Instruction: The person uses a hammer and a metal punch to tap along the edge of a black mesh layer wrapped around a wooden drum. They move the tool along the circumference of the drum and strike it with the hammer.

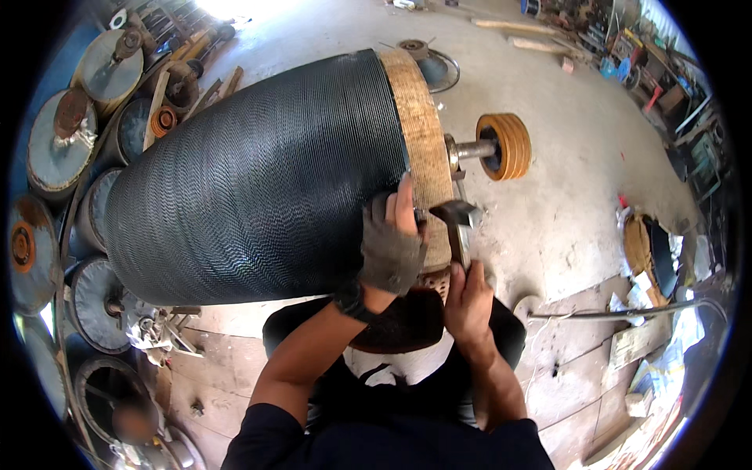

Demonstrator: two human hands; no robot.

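Observation:
A large black drum (258,172) with a finely ridged surface lies before me, a bare tan band (427,125) round its right end. At the border of ridges and band, my left hand (394,249), in a dark fingerless glove, is closed on a short chisel-like metal tool (421,214). Most of that tool is hidden by the fingers. My right hand (468,304) grips the handle of a hammer (456,212). The hammer's dark head is close to the tool's end; whether they touch I cannot tell.
From the drum's right end a metal shaft (475,149) carries an orange-brown grooved pulley (505,146). Several rollers (63,141) are stacked at the left. A dark bar (611,313) extends at the right, near scraps and sacks. Wooden planks (517,27) lie on the far floor.

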